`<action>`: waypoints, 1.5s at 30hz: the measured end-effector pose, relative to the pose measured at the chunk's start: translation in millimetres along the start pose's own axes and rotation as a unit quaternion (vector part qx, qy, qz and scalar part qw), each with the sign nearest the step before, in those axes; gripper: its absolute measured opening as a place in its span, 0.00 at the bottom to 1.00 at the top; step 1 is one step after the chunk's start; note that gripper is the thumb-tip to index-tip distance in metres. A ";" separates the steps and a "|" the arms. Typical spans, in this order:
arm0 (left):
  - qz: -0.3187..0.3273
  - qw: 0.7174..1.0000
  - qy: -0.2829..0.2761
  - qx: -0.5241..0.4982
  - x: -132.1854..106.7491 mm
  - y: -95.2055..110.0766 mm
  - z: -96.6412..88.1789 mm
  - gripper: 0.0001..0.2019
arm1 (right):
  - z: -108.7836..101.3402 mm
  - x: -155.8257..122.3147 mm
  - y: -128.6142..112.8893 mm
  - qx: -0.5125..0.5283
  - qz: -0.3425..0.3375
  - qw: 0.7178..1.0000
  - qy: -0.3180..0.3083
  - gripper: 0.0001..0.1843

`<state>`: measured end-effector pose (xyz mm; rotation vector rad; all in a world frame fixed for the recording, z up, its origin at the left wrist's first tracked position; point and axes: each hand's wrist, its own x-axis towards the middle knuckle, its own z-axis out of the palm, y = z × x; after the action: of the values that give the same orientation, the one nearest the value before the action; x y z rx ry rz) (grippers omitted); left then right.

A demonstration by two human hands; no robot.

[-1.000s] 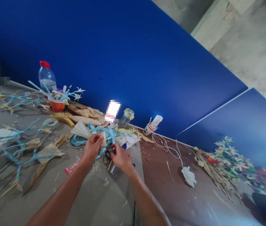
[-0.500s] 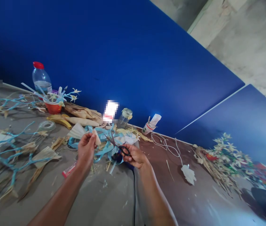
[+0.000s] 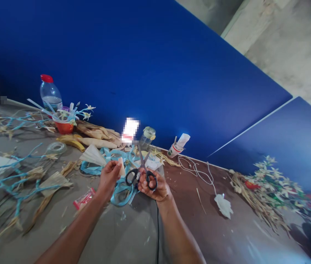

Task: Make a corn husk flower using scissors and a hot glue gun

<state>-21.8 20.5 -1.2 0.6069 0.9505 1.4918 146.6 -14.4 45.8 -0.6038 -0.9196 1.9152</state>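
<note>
Between the thumb and fingers of my left hand (image 3: 108, 179) is a small pale piece of dried husk (image 3: 121, 167). My right hand (image 3: 155, 185) holds black-handled scissors (image 3: 142, 165), their blades parted and pointing up and away from me. The husk piece is just left of the scissors, apart from the blades. Light-blue ribbon (image 3: 121, 196) lies in loops beneath and behind both hands. A fan-shaped pale husk (image 3: 92, 156) rests beyond my left hand. Near my left forearm lies a red-and-white packet (image 3: 84, 198).
Blue-wrapped branches (image 3: 20, 194) and a tape roll (image 3: 56, 148) spread at left. A red pot (image 3: 64, 127) and a red-capped bottle (image 3: 50, 91) stand behind. A jar (image 3: 147, 138), a cup (image 3: 175, 149) and a white cable (image 3: 196, 168) line the blue partition (image 3: 144, 66). Artificial flowers (image 3: 273, 176) lie right.
The scissors have turned from pointing left to pointing upward, and their handles have spread apart. My left hand has moved slightly right with the husk piece, closer to my right hand.
</note>
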 end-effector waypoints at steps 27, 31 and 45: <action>0.008 0.999 0.039 0.038 0.8 4.5 -1.1 0.18 | 56.8 19.0 59.8 -0.600 -0.113 0.768 0.191 0.14; -0.001 0.997 0.046 0.054 -0.1 6.6 0.9 0.17 | 54.2 19.3 64.5 -0.577 -0.111 0.781 0.212 0.14; -0.036 0.998 0.052 0.010 3.6 3.5 -0.5 0.19 | 40.6 26.0 91.7 -0.310 -0.068 0.905 0.282 0.33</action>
<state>-24.7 24.0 0.9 0.5080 1.0569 1.4630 58.0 -35.3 -3.8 -1.3443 -1.1330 1.1819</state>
